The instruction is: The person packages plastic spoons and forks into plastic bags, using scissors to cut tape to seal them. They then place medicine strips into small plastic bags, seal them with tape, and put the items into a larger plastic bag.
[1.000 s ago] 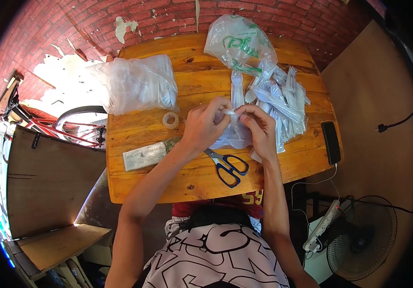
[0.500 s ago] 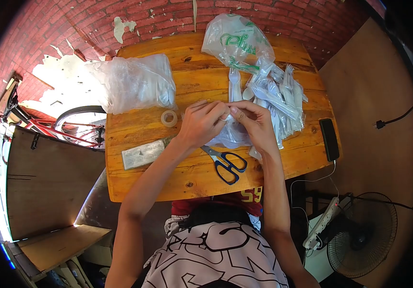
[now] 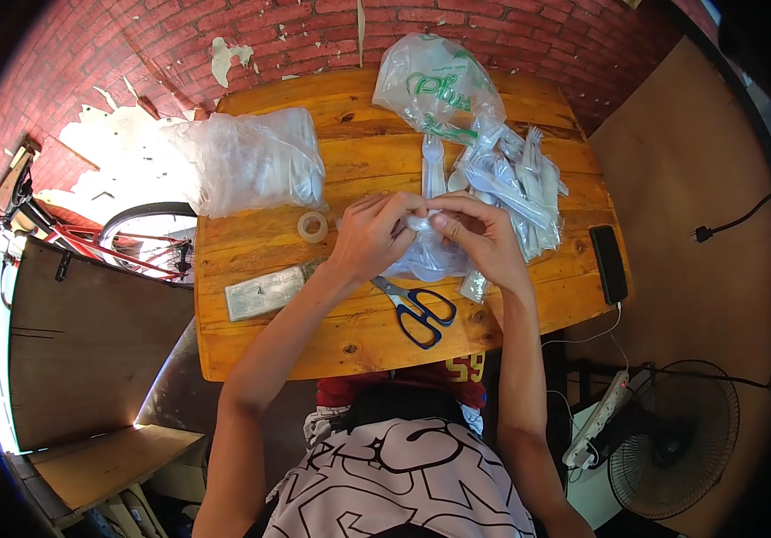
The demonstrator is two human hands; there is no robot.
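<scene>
- Packet (image 3: 428, 255): small clear plastic pouch, held above the counter (image 3: 359, 336) middle, hanging down from both hands.
- Left hand (image 3: 373, 235): fingers pinched on packet top.
- Right hand (image 3: 484, 238): pinched on the same top edge, fingertips meeting the left's.
- Scissors (image 3: 417, 309): just below, toward the person.

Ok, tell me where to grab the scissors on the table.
Take the scissors by the blue loop handles, which point toward the person at the table's near edge; come from that near side. The blades point away, toward the left hand, so the handles are free.
</scene>
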